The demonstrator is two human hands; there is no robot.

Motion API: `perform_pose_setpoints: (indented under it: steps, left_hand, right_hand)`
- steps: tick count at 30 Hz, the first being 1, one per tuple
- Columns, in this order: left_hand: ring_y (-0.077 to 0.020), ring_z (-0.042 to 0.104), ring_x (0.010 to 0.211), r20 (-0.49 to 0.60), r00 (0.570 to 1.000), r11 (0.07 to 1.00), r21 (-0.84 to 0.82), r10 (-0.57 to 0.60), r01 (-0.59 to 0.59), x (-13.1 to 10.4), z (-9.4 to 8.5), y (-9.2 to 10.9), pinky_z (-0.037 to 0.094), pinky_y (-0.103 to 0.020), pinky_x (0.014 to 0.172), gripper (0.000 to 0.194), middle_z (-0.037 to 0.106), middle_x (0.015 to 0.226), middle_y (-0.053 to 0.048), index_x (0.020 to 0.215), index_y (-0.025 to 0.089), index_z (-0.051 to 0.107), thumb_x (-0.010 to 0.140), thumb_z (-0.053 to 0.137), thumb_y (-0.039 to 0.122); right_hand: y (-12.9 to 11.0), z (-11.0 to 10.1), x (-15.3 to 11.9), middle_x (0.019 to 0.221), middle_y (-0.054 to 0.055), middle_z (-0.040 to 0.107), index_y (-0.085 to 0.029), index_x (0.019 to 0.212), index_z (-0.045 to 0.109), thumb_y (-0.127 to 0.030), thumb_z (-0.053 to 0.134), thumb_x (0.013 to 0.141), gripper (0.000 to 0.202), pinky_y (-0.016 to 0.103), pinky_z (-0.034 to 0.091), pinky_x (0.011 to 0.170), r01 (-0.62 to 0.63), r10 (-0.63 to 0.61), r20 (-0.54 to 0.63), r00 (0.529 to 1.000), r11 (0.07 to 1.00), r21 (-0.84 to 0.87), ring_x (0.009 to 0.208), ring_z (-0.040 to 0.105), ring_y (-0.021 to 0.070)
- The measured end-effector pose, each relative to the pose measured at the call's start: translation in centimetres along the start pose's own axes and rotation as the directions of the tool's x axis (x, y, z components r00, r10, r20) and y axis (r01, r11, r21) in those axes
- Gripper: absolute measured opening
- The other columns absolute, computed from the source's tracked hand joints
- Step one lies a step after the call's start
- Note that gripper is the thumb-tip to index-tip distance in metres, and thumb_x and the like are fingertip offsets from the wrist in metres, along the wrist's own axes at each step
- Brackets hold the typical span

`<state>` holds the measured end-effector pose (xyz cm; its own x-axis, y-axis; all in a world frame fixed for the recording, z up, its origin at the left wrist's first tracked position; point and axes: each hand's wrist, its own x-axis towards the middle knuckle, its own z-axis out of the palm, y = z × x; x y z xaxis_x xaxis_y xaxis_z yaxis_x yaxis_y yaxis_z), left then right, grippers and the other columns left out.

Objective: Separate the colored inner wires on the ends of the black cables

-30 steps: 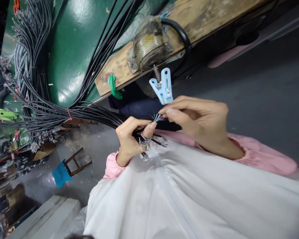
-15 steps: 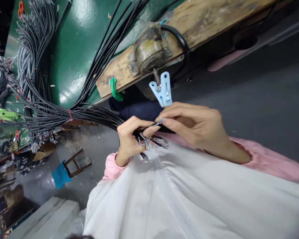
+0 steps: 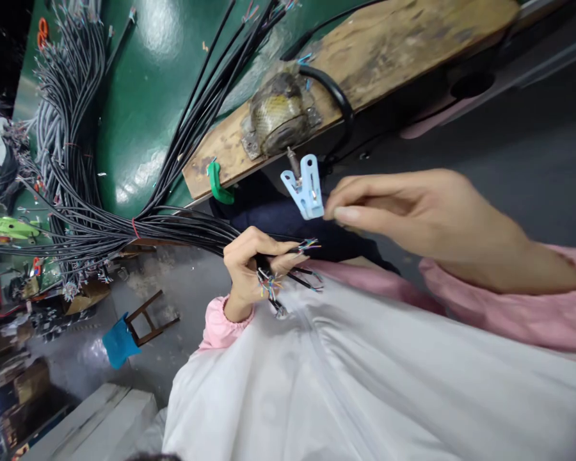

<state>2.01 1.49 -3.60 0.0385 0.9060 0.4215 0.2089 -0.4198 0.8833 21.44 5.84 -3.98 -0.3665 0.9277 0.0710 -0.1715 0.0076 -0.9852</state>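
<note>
My left hand (image 3: 244, 266) is closed round the ends of several black cables (image 3: 192, 230). One cable end, with thin coloured wires (image 3: 310, 244) fanned out, pokes from between its thumb and forefinger. More stripped ends hang below the fingers. My right hand (image 3: 403, 208) is off to the right, thumb and forefinger pinched together. Whatever they may hold is too small to make out. Its fingertips are right beside the jaws of a light blue clothes peg (image 3: 310, 189), which is fixed to the shaft of a small motor (image 3: 279, 115); whether they touch it I cannot tell.
The motor is mounted on a wooden board (image 3: 388, 38) along the green table (image 3: 129, 128). A green clip (image 3: 218, 184) grips the board's corner. Grey cable bundles (image 3: 70, 96) lie at the left. A red tie (image 3: 135, 228) binds the black cables. A blue stool (image 3: 120, 342) stands on the floor.
My right hand has let go of the coloured wires at my left hand and moved right and up, beside the clothes peg. My left hand has kept its grip on the cables.
</note>
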Motion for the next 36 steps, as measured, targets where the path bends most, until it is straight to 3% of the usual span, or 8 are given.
perform_pose_setpoints:
  steps: [6,11,13,16,20,24,30,36]
  left_hand:
    - [-0.0078,0.062,0.055,0.029,0.998,0.998,0.042,0.056,-0.057,0.6,-0.3,0.5,0.045,-0.020,0.051,0.014,0.076,0.069,0.001,0.087,0.021,0.082,0.085,0.084,0.035]
    - [-0.0079,0.067,0.060,0.144,0.990,0.998,0.070,0.001,-0.011,1.1,-1.1,1.2,0.049,-0.018,0.054,0.012,0.079,0.074,0.000,0.089,0.020,0.081,0.088,0.080,0.031]
    - [-0.0082,0.069,0.060,0.233,0.971,0.997,0.070,-0.042,0.027,1.3,-1.4,1.4,0.049,-0.018,0.054,0.016,0.079,0.074,-0.001,0.088,0.018,0.081,0.089,0.079,0.034]
    - [-0.0079,0.067,0.057,0.278,0.960,0.999,0.048,-0.036,0.023,1.5,-1.3,1.1,0.047,-0.018,0.052,0.026,0.076,0.069,-0.001,0.079,0.017,0.078,0.087,0.080,0.041]
    - [-0.0083,0.063,0.055,0.154,0.988,0.999,0.039,0.021,-0.028,1.2,-0.4,0.3,0.045,-0.020,0.051,0.032,0.072,0.063,0.000,0.073,0.017,0.076,0.086,0.080,0.046]
    - [-0.0087,0.062,0.055,0.029,0.997,0.995,0.067,0.076,-0.078,0.8,0.3,0.0,0.045,-0.022,0.051,0.030,0.071,0.062,0.001,0.073,0.018,0.076,0.087,0.079,0.045]
    - [-0.0081,0.060,0.055,-0.092,0.989,0.992,0.074,0.114,-0.107,0.9,0.9,-0.4,0.044,-0.022,0.051,0.019,0.068,0.061,0.003,0.079,0.020,0.078,0.085,0.083,0.038]
    - [-0.0091,0.056,0.050,-0.083,0.996,0.994,0.105,0.020,-0.011,0.9,1.4,-1.2,0.043,-0.025,0.049,0.040,0.064,0.057,0.002,0.066,0.019,0.073,0.083,0.081,0.054]
  right_hand:
    - [0.4,3.0,-1.0,0.075,0.002,0.075,-0.028,0.085,0.077,-0.032,0.080,0.088,0.006,0.029,0.056,0.059,0.316,-0.327,-0.204,0.923,0.945,-0.086,0.064,0.068,0.0148]
    - [0.9,4.0,-0.6,0.065,0.000,0.071,-0.026,0.074,0.073,-0.029,0.076,0.091,0.018,0.030,0.052,0.055,0.424,-0.449,-0.285,0.847,0.894,-0.148,0.057,0.064,0.0140]
    - [0.9,3.8,-0.6,0.064,0.001,0.069,-0.025,0.070,0.072,-0.040,0.075,0.092,0.026,0.030,0.050,0.054,0.351,-0.351,-0.225,0.909,0.935,-0.041,0.058,0.062,0.0141]
    - [0.8,3.2,-0.7,0.063,0.000,0.061,-0.024,0.066,0.069,-0.060,0.077,0.084,0.041,0.029,0.047,0.053,0.001,0.003,-0.014,1.000,0.964,0.265,0.058,0.057,0.0137]
    - [1.2,2.6,0.2,0.065,-0.001,0.059,-0.023,0.068,0.069,-0.065,0.088,0.067,0.046,0.026,0.046,0.055,-0.340,0.338,0.095,0.936,0.808,0.481,0.061,0.054,0.0123]
    - [1.2,2.8,2.4,0.068,-0.001,0.063,-0.023,0.068,0.071,-0.077,0.085,0.059,0.057,0.024,0.048,0.062,-0.286,0.354,-0.072,0.933,0.845,0.452,0.066,0.056,0.0116]
    - [0.0,3.7,4.4,0.066,0.000,0.065,-0.019,0.068,0.073,-0.079,0.086,0.056,0.062,0.023,0.047,0.054,-0.343,0.368,0.058,0.928,0.785,0.516,0.061,0.057,0.0110]
    - [-0.3,3.3,4.3,0.065,-0.001,0.065,-0.017,0.070,0.072,-0.070,0.091,0.056,0.057,0.022,0.044,0.049,-0.397,0.391,0.148,0.908,0.694,0.601,0.056,0.053,0.0097]
